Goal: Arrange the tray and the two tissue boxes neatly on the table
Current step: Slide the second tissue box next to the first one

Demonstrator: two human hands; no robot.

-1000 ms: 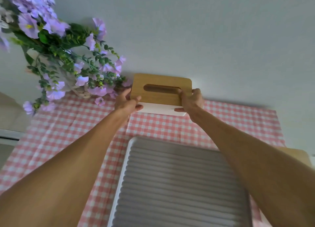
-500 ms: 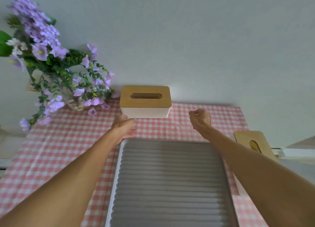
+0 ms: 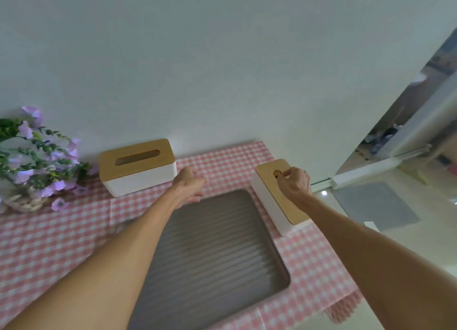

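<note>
A white tissue box with a slotted wooden lid [image 3: 138, 167] stands at the back of the table against the wall. A grey ribbed tray [image 3: 222, 245] lies in the middle. A second, matching tissue box [image 3: 267, 199] sits lengthwise just right of the tray's far corner, close to the table's right edge. My right hand [image 3: 295, 183] rests on its lid with the fingers curled at the slot. My left hand [image 3: 189, 186] hovers open above the cloth between the first box and the tray, holding nothing.
A pink checked cloth [image 3: 61, 243] covers the table. A basket of purple flowers [image 3: 37, 161] stands at the back left beside the first box. The wall runs along the back. Right of the table is floor with a grey mat [image 3: 376, 206].
Both hands let go of the first box, left standing by the wall. My view swung right; my right hand reached the second box and closed on its lid, and my left hand drifted right.
</note>
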